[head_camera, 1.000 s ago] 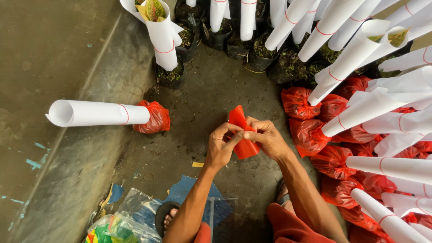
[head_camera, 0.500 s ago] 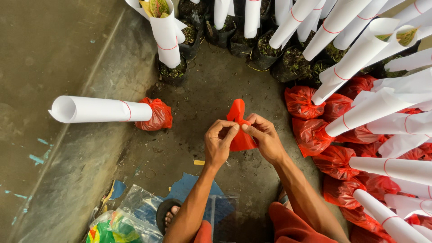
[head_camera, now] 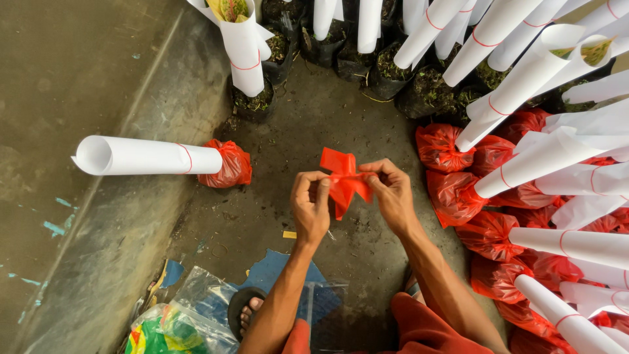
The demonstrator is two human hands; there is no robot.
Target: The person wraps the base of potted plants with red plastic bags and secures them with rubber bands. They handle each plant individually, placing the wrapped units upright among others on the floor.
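Both my hands hold a crumpled red plastic bag (head_camera: 343,179) in front of me over the dark concrete floor. My left hand (head_camera: 310,208) pinches its lower left part. My right hand (head_camera: 392,193) grips its right side, fingers curled over the plastic. One corner of the bag sticks up between the hands.
A plant rolled in white paper with a red bag at its base (head_camera: 157,159) lies to the left by the wall. Several more wrapped plants in red bags (head_camera: 524,196) crowd the right. Black-bagged plants (head_camera: 386,75) line the back. Clear plastic bags (head_camera: 183,321) lie near my sandalled foot (head_camera: 247,313).
The red bag has been pulled wider between my hands, with a corner now standing up. The hands have hardly shifted.
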